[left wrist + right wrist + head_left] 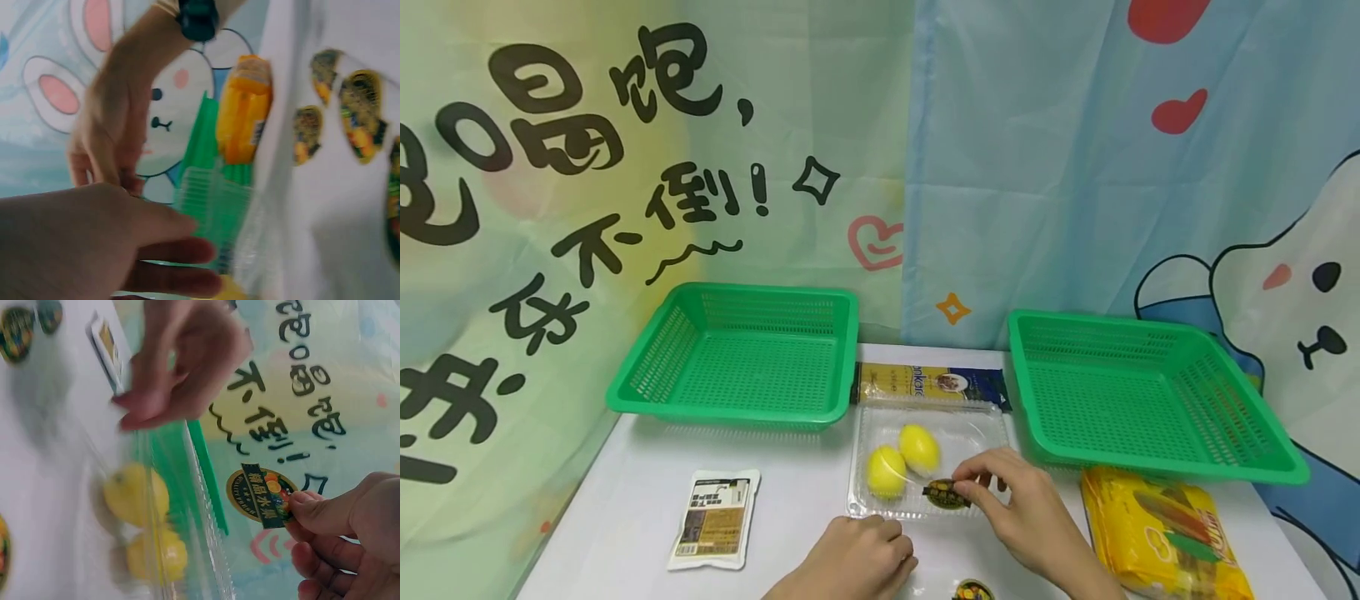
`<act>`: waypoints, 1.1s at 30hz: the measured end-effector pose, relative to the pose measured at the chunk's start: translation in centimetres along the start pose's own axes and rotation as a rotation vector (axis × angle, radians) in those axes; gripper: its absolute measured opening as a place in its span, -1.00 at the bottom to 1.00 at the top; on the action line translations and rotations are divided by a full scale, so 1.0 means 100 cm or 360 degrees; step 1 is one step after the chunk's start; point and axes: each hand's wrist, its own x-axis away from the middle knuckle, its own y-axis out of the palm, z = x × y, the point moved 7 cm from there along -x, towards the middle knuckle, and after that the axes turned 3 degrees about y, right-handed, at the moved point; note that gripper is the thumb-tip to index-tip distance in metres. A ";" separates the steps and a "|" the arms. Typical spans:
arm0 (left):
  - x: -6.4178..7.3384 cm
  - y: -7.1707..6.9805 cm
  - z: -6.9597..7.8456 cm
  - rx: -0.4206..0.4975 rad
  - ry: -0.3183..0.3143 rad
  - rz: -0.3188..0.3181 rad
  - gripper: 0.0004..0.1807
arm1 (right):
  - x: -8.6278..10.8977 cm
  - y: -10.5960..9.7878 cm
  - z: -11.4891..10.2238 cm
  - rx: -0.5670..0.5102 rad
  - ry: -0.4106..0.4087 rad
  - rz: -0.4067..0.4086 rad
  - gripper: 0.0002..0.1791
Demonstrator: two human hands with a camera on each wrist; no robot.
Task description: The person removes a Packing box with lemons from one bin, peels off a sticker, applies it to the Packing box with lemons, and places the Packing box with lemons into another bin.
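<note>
Between thumb and fingers, my right hand (1026, 512) pinches a dark oval fruit sticker (262, 496) with gold print and a banner across it. In the head view the sticker is over the front right of a clear plastic clamshell box (973, 433). Two yellow lemons (920, 450) lie inside the box, at its left and middle. My left hand (850, 558) is just in front of the box, its fingers loosely bent. Nothing shows in its grasp in the left wrist view, where the fingers (178, 250) extend near the box.
Green baskets (760, 367) (1105, 400) stand behind on both sides. A noodle packet (895, 382) lies behind the box. At left is a white-edged pouch (715, 520), at right a yellow package (1165, 533). Several more stickers (361, 109) lie on the white table near the front.
</note>
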 end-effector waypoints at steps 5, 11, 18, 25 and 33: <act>-0.012 -0.022 -0.019 0.0097 -0.0177 0.0268 -0.77 | -0.033 0.007 0.015 -0.0002 0.0098 -0.0094 -0.84; -0.024 -0.022 -0.033 -0.0083 -0.0250 0.0234 -0.84 | -0.054 0.021 0.031 0.0039 0.0192 -0.0217 -0.98; -0.031 -0.013 -0.035 -0.0231 -0.0281 0.0152 -0.73 | -0.060 0.030 0.040 0.0082 0.0190 -0.0191 -0.97; -0.035 -0.003 -0.036 -0.0395 -0.0337 0.0058 -0.58 | -0.061 0.038 0.046 0.0132 0.0185 -0.0148 -0.92; -0.036 -0.001 -0.036 -0.0438 -0.0354 0.0060 -0.57 | -0.057 0.041 0.046 0.0205 0.0090 -0.0056 -0.87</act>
